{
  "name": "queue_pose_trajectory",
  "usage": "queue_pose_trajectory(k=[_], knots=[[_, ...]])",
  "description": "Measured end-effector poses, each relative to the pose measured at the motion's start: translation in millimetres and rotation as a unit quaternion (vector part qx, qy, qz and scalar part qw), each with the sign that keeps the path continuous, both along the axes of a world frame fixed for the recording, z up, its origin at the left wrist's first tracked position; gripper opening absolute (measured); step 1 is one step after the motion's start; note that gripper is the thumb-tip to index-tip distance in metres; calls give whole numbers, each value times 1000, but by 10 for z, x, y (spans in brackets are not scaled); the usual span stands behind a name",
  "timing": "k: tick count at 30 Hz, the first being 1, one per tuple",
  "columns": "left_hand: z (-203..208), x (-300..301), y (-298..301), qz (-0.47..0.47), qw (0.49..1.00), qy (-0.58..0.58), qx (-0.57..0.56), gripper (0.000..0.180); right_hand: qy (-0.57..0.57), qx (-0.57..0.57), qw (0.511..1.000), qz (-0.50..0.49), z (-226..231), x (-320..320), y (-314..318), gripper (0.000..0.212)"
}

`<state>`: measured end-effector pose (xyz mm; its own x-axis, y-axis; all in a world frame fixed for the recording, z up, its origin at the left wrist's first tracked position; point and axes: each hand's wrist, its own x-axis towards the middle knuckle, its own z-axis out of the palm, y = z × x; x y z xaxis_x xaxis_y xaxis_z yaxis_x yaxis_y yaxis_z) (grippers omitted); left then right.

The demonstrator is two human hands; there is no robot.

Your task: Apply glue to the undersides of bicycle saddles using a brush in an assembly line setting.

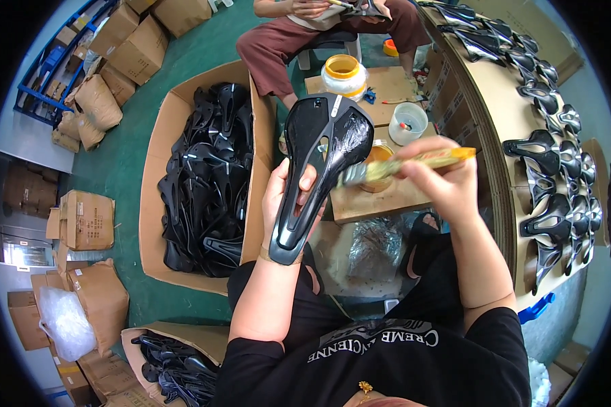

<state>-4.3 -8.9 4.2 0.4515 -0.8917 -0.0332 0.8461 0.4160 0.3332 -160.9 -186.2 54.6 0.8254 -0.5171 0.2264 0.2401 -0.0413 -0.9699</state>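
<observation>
My left hand (pixel 276 193) grips a glossy black bicycle saddle shell (pixel 346 132) from beneath, its wide end pointing away from me and its narrow nose toward me. The thumb comes up through the shell's long central slot. In my right hand (pixel 445 183) is a paintbrush (pixel 387 168) with a yellowish handle, closed in by the fingers. Its bristles, blurred by motion, are at the shell's right edge; whether they touch it I cannot tell. The shell's right wing looks wet and shiny. Partly behind the brush stands a small container of amber liquid (pixel 380 182).
A cardboard box (pixel 153 203) full of black saddle shells is on the left, another (pixel 142 393) below it. Ahead are a white tub with a yellow rim (pixel 346 88) and a clear cup (pixel 409 124). Several shells line the right table (pixel 478 88). A co-worker (pixel 278 57) sits opposite.
</observation>
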Motion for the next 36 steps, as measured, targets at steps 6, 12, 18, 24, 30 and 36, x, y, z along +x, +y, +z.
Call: queue_pose_trajectory(k=[6,12,18,24,30,36], knots=[[49,-20,-11,-3,997,54,52,46,-99,-21,995,2,81,-60,-152,17],[-19,-27,-2,-53,998,6,-17,39,-58,-240,961,122,176,-91,-167,18],[-18,-51,-15,-43,999,20,-16,37,-54,-242,969,-17,123,-112,-226,17],[-61,-27,-24,-62,993,49,-84,32,-28,-252,967,16,156,-98,-208,15],[-117,35,-2,-49,989,99,-93,37,-45,-165,985,38,81,-141,-307,17],[-141,60,26,-62,984,112,-125,41,-102,-68,990,-70,-7,-47,-373,19]])
